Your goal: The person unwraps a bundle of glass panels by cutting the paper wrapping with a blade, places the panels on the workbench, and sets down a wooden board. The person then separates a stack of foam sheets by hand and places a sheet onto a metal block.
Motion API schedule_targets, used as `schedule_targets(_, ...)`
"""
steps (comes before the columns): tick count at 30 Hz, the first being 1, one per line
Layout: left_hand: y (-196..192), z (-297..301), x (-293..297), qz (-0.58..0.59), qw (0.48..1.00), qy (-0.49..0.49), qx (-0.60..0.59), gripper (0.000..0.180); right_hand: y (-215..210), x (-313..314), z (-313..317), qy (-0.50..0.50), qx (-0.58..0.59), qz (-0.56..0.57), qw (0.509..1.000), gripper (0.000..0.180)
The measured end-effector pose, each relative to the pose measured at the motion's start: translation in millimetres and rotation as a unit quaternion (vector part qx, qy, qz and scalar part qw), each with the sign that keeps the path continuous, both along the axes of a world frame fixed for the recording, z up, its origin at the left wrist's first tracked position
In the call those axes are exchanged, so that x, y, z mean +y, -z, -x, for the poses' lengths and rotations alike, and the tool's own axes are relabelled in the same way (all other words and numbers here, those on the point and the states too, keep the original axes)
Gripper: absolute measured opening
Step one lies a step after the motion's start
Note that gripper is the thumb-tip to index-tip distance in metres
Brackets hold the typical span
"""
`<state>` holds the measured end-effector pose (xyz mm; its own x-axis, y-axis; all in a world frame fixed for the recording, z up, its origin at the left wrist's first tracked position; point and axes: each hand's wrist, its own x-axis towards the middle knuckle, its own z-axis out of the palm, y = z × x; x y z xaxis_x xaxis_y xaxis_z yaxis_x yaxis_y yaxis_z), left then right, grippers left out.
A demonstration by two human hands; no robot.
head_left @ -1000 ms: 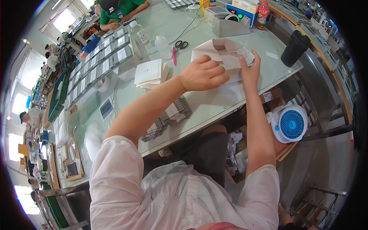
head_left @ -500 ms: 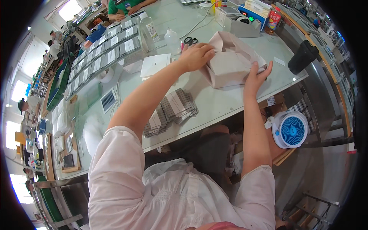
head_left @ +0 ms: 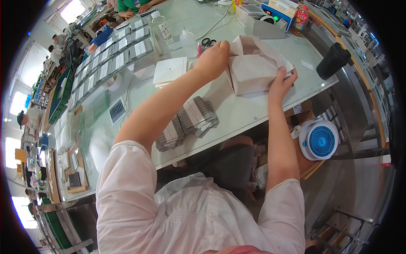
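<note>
A packet in pale pinkish paper (head_left: 252,73) rests on the glass-topped table, its top flaps standing partly open. At its upper left edge my left hand (head_left: 215,60) is closed, with the fingertips gripping the paper's edge. My right hand (head_left: 280,86) grips the right side, the thumb on top and the fingers curled at the folded corner. What lies inside the paper is hidden. Black-handled scissors (head_left: 208,42) lie just beyond my left hand. Nearer to me, several stacks of thin grey pieces with white labels (head_left: 195,116) lie by the table's front edge.
A tray of grey labelled pieces (head_left: 114,55) is at the left. Clear bottles (head_left: 163,28) and white square sheets (head_left: 170,71) stand and lie nearby. A black tumbler (head_left: 333,62) is at the right corner, a blue-white fan (head_left: 320,139) below. A person in green (head_left: 132,6) sits across.
My left hand has gone from lying over the paper with fingers stretched to closing at its left edge. My right fingers have curled in at the corner.
</note>
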<state>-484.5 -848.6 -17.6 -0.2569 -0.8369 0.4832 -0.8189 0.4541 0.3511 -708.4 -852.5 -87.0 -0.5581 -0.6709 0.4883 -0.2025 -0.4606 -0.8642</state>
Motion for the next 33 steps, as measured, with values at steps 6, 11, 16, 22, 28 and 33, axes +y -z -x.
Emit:
schedule_targets(6,-4.0,-5.4,6.3,-0.155,0.974,-0.043,-0.16,0.022,3.0,-0.5,4.5,0.016,0.017,-0.011,1.0,0.054)
schedule_targets(11,4.0,-22.2,10.5,-0.077,0.958,-0.019,-0.276,0.031,-1.0,1.6,-0.6,0.016,0.001,-0.018,1.0,0.051)
schedule_targets(16,-17.2,-9.5,22.8,-0.154,0.906,0.009,-0.395,0.025,3.0,0.4,6.8,0.024,0.013,-0.015,1.0,0.052)
schedule_targets(22,38.0,-11.1,-15.6,-0.17,0.973,0.065,0.143,0.035,3.3,-3.2,-1.6,0.016,0.011,-0.02,1.0,0.055)
schedule_targets(28,4.4,-5.1,6.9,-0.424,0.861,0.001,0.283,0.037,7.2,-3.1,6.5,0.027,0.016,-0.02,0.999,0.056)
schedule_targets(33,-1.2,-11.6,21.2,-0.38,0.902,-0.005,0.206,0.034,4.1,-1.3,3.5,0.022,0.012,-0.021,0.999,0.053)
